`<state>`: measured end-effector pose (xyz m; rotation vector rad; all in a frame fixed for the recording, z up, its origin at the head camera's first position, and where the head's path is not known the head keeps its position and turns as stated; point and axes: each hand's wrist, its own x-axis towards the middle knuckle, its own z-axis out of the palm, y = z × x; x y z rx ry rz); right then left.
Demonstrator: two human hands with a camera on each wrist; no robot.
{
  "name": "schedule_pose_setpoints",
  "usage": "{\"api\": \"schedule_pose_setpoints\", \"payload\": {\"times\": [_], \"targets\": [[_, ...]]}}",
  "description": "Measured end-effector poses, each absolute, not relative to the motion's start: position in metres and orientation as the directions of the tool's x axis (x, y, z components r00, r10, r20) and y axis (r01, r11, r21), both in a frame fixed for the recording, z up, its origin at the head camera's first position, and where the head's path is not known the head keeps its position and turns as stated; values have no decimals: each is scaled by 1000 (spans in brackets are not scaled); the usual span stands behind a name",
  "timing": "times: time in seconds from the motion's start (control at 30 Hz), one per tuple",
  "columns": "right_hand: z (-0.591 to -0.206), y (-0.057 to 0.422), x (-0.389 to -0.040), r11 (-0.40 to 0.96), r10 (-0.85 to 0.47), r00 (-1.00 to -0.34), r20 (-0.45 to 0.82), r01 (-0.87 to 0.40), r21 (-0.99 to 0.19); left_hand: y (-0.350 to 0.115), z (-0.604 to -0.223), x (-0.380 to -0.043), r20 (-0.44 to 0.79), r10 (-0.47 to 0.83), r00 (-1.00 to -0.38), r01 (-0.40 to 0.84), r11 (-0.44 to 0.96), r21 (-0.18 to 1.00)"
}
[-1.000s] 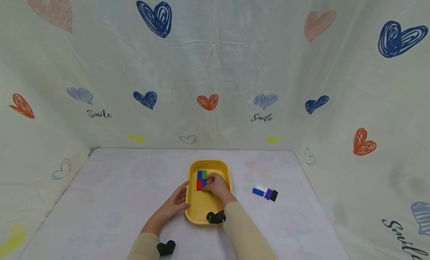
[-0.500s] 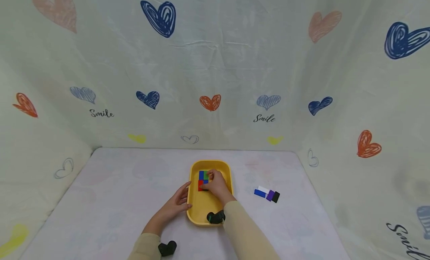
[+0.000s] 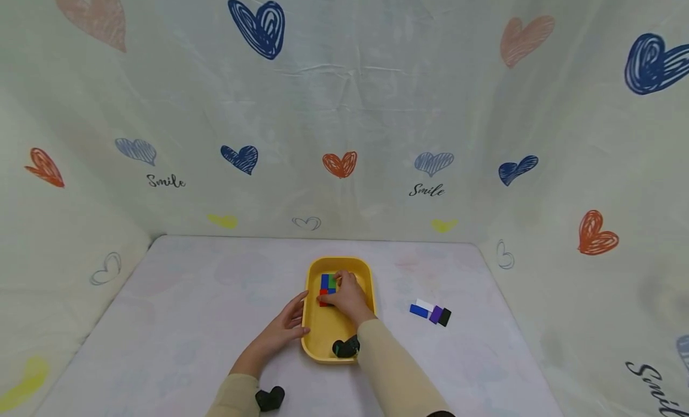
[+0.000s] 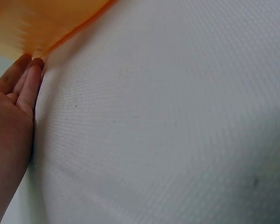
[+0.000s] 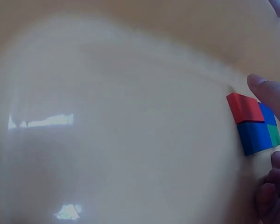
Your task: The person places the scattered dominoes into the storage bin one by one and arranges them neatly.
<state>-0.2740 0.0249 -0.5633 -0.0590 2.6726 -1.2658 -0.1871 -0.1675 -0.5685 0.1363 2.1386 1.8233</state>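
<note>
A yellow tray [image 3: 320, 336] lies on the table, and in it a blue block [image 3: 325, 279], a green block [image 3: 332, 280], a red block [image 5: 246, 108] and another blue block [image 5: 254, 137] form a tight square. My right hand [image 3: 351, 297] reaches over this square from the right. Its thumb is bent across to the red side and its curled fingers are by the green side, with the blocks between them. On the tray's left side, my left hand [image 3: 280, 330] rests its relaxed fingertips against the outer wall, seen also in the left wrist view.
Right of the tray lie a white block [image 3: 424, 304], a blue block [image 3: 418, 311], a purple block [image 3: 436, 314] and a black block [image 3: 444, 317], close together. A curtain [image 3: 301, 106] printed with hearts stands behind the table [image 3: 188, 321].
My right thumb has shifted left from the lower blue block to the red side, and the fingers have moved slightly away across the green block. My left hand stays at the tray wall.
</note>
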Motion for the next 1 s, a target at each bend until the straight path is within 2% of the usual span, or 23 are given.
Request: {"api": "schedule_pose_setpoints", "payload": {"times": [1.0], "targets": [[-564,22,-275,726,-103,-988,-118,7,-688,-169,-572,-189,-170,295,-940,-120,181,976]]}}
